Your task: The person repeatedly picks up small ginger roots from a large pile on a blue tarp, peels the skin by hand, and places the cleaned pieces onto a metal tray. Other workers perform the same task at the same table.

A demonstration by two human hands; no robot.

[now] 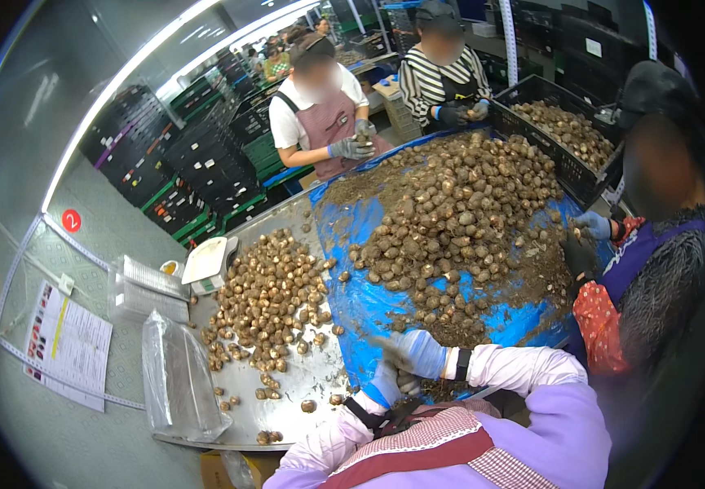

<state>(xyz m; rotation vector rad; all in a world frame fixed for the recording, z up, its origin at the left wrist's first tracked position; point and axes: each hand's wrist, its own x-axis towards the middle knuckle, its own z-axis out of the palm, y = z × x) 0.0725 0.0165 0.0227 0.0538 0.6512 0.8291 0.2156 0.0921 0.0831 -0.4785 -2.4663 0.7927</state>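
My right hand (416, 354), in a blue and grey work glove, crosses above my left hand (386, 385) at the table's near edge. Motion blurs the right fingers, which point to the left. The left hand is partly covered by the right, and whatever lies between the two cannot be made out. Just beyond them spreads a blue plastic sheet (358, 305) strewn with soil. On it rises a large heap of soil-covered taro corms (456, 208). To the left, a second pile of cleaner brown taro corms (273, 293) rests on the bare steel tabletop (322, 360).
A scale (210, 263), stacked clear plastic trays (150, 293) and clear plastic bags (175, 379) line the left edge. Co-workers in gloves stand across (328, 116) and at the right (640, 269). A black crate (572, 165) of corms stands at the far right.
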